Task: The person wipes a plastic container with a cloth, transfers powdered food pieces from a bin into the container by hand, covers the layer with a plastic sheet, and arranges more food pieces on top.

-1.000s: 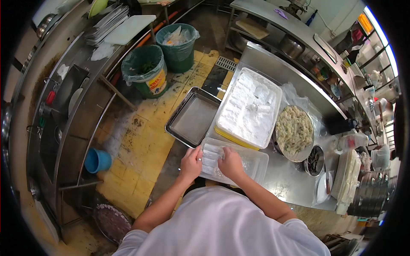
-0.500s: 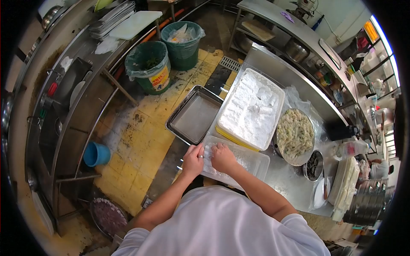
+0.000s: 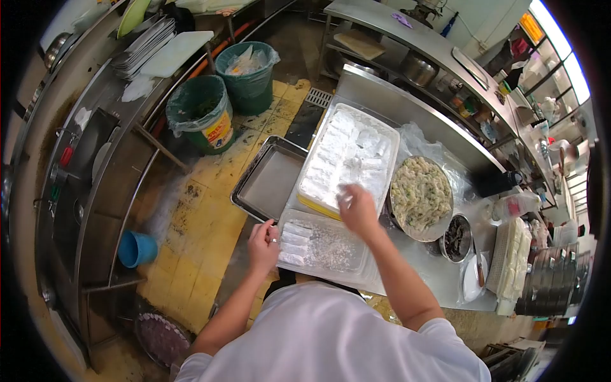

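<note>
Several white, powder-coated rolls (image 3: 295,243) lie side by side at the left end of a clear plastic container (image 3: 372,254), with loose white powder on its floor. My left hand (image 3: 263,245) is at that container's left rim, fingers bent round the edge. Above the near side of a plastic tub (image 3: 310,205) hovers my right hand (image 3: 358,209), its fingers partly blurred. That tub is full of white powder (image 3: 347,143), with roll-shaped pieces showing in it. Whether my right fingers hold anything is not visible.
A metal baking tray (image 3: 270,181) sits left of the tub. To the right are a bowl of pale chopped filling (image 3: 420,194), a smaller bowl of dark pieces (image 3: 456,239) and a knife (image 3: 480,270) on a white plate. Lined green bins (image 3: 213,130) stand on the floor.
My right hand has moved from the clear container up over the powder tub. My left hand has shifted left and down to the container's rim. The rolls are uncovered, and the view has turned slightly.
</note>
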`<state>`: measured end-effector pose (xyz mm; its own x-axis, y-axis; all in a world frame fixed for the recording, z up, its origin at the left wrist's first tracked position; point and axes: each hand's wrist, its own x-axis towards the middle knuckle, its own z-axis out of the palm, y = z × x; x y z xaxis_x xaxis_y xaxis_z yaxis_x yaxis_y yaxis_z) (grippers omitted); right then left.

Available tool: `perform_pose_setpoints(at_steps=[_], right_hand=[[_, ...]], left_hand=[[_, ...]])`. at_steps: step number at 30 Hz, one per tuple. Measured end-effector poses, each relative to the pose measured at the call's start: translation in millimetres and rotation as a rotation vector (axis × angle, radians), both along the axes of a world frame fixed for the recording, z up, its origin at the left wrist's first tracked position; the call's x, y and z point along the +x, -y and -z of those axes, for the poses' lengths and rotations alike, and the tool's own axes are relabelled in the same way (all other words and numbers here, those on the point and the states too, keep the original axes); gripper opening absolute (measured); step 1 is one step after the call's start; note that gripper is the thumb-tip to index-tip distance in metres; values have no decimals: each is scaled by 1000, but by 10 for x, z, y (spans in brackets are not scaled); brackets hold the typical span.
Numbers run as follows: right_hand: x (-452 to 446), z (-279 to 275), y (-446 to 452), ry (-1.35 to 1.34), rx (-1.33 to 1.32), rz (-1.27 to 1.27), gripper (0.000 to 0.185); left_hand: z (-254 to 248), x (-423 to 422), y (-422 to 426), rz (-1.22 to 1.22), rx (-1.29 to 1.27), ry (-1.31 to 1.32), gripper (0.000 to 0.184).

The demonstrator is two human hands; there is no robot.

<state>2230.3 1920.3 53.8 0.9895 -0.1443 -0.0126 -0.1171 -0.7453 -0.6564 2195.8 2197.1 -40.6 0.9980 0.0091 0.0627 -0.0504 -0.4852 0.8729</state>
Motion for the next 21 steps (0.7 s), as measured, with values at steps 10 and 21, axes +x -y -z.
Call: perform_pose_setpoints(at_steps=[10, 21], right_hand=[[721, 453, 668, -367, -467, 46, 32], [967, 614, 613, -280, -215, 202, 47]], left_hand=[[-276, -45, 67, -10, -113, 167, 41], [-333, -227, 138, 5, -135, 152, 35]])
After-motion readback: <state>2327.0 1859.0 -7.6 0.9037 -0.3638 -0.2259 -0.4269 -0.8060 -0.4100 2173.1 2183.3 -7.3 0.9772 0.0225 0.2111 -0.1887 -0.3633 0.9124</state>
